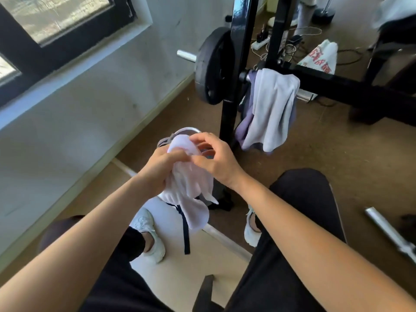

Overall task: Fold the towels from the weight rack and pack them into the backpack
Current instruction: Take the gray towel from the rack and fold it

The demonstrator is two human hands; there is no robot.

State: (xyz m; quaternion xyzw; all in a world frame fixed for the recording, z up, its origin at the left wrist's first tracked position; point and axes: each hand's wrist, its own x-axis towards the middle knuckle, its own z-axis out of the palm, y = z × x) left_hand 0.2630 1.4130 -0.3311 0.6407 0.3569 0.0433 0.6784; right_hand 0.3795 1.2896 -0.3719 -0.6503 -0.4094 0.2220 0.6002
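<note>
towels (269,109) hang on the weight rack (231,86), backpack (171,212) below the held towel (191,188).

Daylight came from the window (56,21) at the upper left, leaving the wall (94,102) beneath it pale and evenly lit and casting only soft shadows on the floor (315,154). The pale towel (189,185), gripped by the left hand (161,170) and the right hand (216,161), was nearly washed out and softened by motion blur, while the black weight rack (230,97) lost its detail. The wide lens bowed the window frame and rack posts, and the upper right corner was smeared.
</note>
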